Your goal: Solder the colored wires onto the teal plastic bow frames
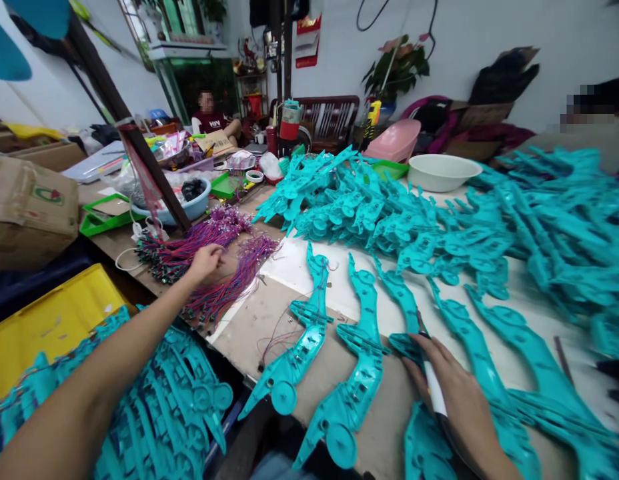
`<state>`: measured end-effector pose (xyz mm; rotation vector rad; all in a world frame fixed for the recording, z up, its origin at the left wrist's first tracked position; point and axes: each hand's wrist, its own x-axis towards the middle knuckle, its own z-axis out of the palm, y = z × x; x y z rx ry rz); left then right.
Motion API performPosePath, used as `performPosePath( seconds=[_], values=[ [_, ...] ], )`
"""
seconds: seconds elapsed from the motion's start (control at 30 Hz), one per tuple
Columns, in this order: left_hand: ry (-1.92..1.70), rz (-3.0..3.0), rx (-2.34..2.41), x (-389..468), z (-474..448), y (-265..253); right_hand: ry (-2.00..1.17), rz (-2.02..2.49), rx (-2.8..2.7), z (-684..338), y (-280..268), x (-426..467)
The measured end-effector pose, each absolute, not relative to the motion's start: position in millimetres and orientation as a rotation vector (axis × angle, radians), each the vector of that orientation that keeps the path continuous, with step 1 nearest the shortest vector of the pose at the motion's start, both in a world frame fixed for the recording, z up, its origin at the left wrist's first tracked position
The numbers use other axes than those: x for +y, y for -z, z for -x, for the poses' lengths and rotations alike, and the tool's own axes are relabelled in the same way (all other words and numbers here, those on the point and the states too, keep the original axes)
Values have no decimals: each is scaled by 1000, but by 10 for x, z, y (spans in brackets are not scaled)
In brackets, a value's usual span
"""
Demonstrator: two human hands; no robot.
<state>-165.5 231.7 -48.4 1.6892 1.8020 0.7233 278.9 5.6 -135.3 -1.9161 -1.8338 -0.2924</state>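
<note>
Left hand (208, 262): fingers curled, hold unclear, wires (222, 293) at five o'clock; right hand (457, 393) grips white-handled tool (434, 390), teal part (402, 299) at eleven.

Soft, even indoor light; stretched edges.
Glare on teal parts (361, 385) at 5 o'clock; shadow at 6; blur at 3.

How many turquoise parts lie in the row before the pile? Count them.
5, left to right: first part, second part, third part partly behind the right hand, fourth part just past it, fifth part rightmost. The pile may hide more.
</note>
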Motion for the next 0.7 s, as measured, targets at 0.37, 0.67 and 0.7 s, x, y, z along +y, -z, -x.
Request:
performPosePath(
  seconds=[0.37,0.67,0.7],
  values=[
    [-1173,-1324,1138,2532,1291,-1176,364,1972,-1895,-2754,1338,24],
    [-1113,-1487,1189,2114,607,-1630,230,1826,-1735,-2637,1178,-16],
    [-1120,-1494,1174,2011,547,-1628,193,1770,-1685,-2619,1080,-36]
  ],
)
